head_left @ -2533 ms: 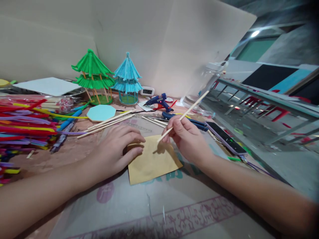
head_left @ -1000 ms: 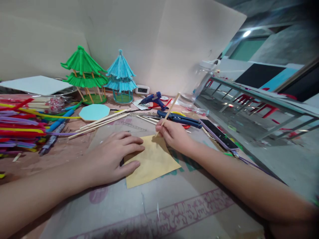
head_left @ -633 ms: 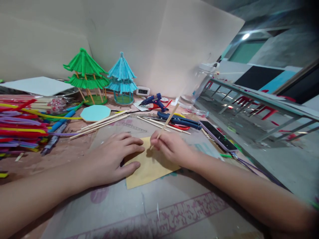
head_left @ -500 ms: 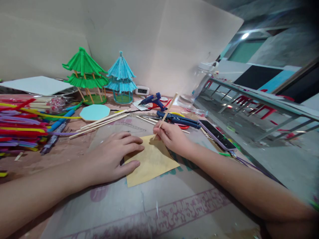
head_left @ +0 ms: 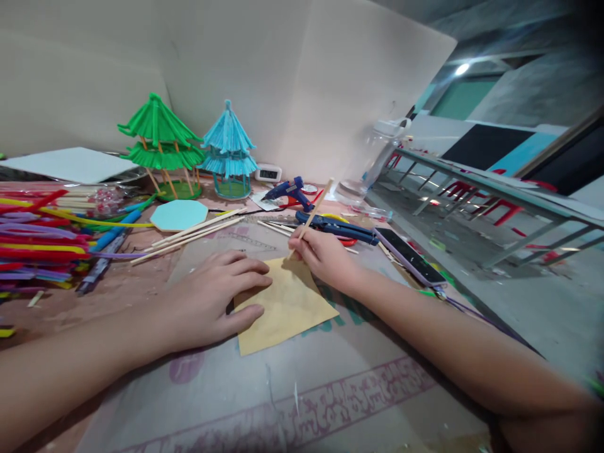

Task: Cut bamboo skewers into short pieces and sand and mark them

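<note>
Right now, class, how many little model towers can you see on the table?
2. The green tower stands at the back; the blue tower stands just right of it. Both are beyond the left hand.

The right fingers (head_left: 308, 253) are pinching a slanted stick (head_left: 321, 204); yellow paper (head_left: 283, 314) is lying beneath them, the left fingers (head_left: 251, 280) spreading over its left side.

Room nearside of paper (head_left: 283, 311), loose sticks (head_left: 189, 240) beyond
</note>
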Available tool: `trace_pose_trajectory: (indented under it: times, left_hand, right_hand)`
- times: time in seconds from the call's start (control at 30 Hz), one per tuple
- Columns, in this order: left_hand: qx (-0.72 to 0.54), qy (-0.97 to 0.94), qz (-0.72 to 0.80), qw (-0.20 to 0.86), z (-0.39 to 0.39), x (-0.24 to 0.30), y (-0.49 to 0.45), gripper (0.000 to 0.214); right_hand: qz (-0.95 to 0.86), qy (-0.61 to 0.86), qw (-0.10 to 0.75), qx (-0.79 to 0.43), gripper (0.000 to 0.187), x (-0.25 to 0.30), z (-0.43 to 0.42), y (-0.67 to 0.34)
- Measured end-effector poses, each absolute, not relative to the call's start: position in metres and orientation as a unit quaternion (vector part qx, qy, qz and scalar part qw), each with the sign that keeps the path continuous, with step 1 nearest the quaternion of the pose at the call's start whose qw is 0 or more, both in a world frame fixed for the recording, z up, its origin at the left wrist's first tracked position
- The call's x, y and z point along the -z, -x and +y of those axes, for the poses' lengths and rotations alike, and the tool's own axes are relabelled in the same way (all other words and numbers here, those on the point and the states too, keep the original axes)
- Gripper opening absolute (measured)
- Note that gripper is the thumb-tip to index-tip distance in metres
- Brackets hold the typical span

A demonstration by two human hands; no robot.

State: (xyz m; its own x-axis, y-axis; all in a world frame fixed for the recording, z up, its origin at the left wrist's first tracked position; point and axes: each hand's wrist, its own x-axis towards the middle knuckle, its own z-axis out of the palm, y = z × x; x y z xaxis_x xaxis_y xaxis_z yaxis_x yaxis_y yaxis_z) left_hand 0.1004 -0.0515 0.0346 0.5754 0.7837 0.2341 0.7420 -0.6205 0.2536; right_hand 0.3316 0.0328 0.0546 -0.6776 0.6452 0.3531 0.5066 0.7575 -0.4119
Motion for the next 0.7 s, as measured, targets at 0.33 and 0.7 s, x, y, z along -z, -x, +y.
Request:
trace_pose_trajectory:
  times: [0.33,0.7]
  left_hand:
    - [-0.184,-0.882,0.428,0.077,-0.052,-0.036,-0.101,0.038]
    - [-0.306,-0.856,0.413,0.060,-0.050,-0.038,-0.100,0.022]
  right_hand:
    - [-0.834,0.352,0.315,-0.286,0.021,-0.054,0.044,-0.332]
    - [-0.562,0.229,0.329,-0.723,0.021,-0.051,0.026,-0.326]
